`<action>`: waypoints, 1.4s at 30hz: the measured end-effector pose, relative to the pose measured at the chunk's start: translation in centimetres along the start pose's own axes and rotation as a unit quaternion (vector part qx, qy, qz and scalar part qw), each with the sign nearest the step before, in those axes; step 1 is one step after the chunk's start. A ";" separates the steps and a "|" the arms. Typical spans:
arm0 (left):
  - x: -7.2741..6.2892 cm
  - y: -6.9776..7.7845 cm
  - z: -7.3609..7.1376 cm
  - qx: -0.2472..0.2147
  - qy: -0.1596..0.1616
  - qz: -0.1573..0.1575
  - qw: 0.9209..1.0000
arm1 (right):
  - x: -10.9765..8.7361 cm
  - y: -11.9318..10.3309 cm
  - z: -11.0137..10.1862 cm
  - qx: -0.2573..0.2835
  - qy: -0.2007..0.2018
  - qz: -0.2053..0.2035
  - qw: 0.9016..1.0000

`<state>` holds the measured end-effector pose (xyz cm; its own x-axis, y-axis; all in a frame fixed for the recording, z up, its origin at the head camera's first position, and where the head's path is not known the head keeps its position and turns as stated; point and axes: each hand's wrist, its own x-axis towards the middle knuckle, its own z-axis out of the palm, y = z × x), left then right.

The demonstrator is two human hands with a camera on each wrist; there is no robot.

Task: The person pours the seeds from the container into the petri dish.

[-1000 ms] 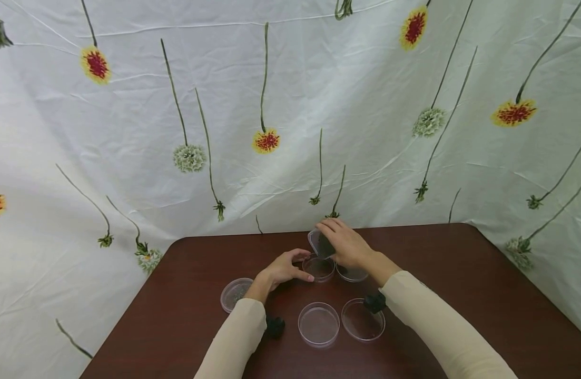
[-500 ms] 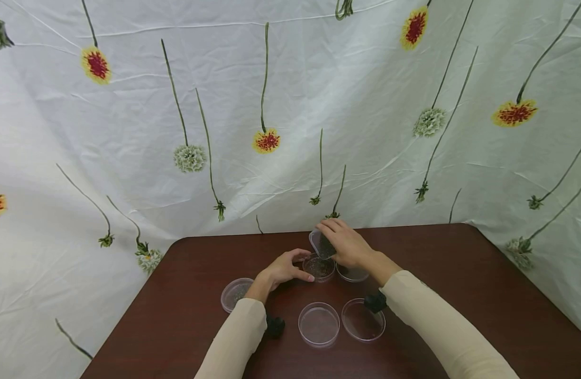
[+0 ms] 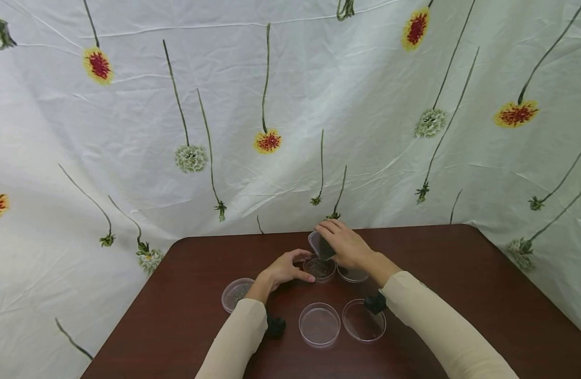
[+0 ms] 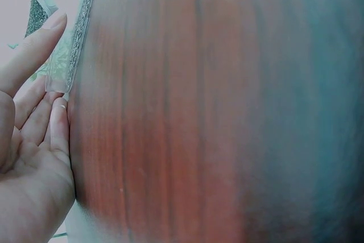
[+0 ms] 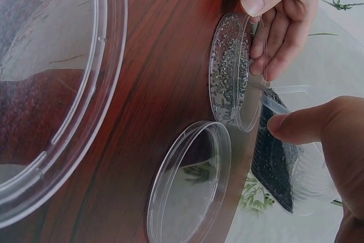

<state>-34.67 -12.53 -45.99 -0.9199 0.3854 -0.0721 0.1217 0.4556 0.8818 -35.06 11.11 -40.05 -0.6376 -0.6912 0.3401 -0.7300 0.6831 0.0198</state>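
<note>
My right hand (image 3: 344, 245) grips a clear plastic container (image 3: 324, 247) of dark granules, tilted over a round petri dish (image 5: 230, 72). In the right wrist view its thumb presses the container's edge, and the dark granules (image 5: 273, 163) are heaped inside. Grey-black grains cover the dish's bottom. My left hand (image 3: 285, 267) holds that dish at its side, thumb and fingers spread around the rim. The left wrist view shows the left thumb (image 4: 40, 49) at the dish's near side. A second petri dish (image 5: 190, 183) stands right beside it, partly behind the right hand in the head view.
Two clear dishes, one (image 3: 319, 325) in the middle and one (image 3: 361, 323) to its right, lie nearer on the dark wooden table (image 3: 176, 316). Another dish with grains (image 3: 233, 295) sits left, partly behind the left forearm. A flowered cloth (image 3: 290, 95) hangs behind the table.
Dark grains have spread over the bottom of the petri dish under the tilted container; a second ago it held few or none. Both hands have stayed nearly in place.
</note>
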 end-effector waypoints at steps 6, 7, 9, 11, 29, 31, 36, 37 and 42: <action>-0.1 0.1 0.0 0.001 -0.001 0.001 1.000 | 0.0 0.1 0.1 0.002 0.002 -0.002 1.000; -0.1 0.1 0.0 0.001 -0.001 0.001 1.000 | 0.0 0.1 0.1 0.004 0.001 0.001 1.000; 0.0 0.0 0.0 0.000 -0.001 0.003 1.000 | 0.0 0.2 0.1 0.013 -0.001 0.012 1.000; 0.0 0.0 0.0 0.000 -0.002 0.004 1.000 | 0.0 0.2 0.0 0.030 -0.007 0.033 0.999; -0.1 -0.1 0.0 -0.001 -0.001 0.003 1.000 | 0.6 0.9 -0.9 0.248 0.013 0.181 0.952; -0.1 -0.1 0.0 -0.002 -0.001 0.003 1.000 | 0.6 1.0 -1.0 0.277 0.014 0.200 0.940; -0.1 -0.1 0.0 -0.001 0.001 0.003 1.000 | 0.5 1.1 -1.2 0.381 0.019 0.247 0.891; -0.1 -0.1 0.0 0.000 0.001 0.003 1.000 | 0.5 1.1 -1.3 0.404 0.020 0.254 0.878; 0.0 -0.1 0.0 -0.003 0.001 0.007 1.000 | 0.3 1.4 -1.7 0.532 0.015 0.298 0.792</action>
<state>-34.69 -12.58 -46.12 -0.9189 0.3898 -0.0597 0.1314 0.4453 0.8857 -35.84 12.30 -38.32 -0.9525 -0.3043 0.0141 -0.1064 0.2890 -0.9514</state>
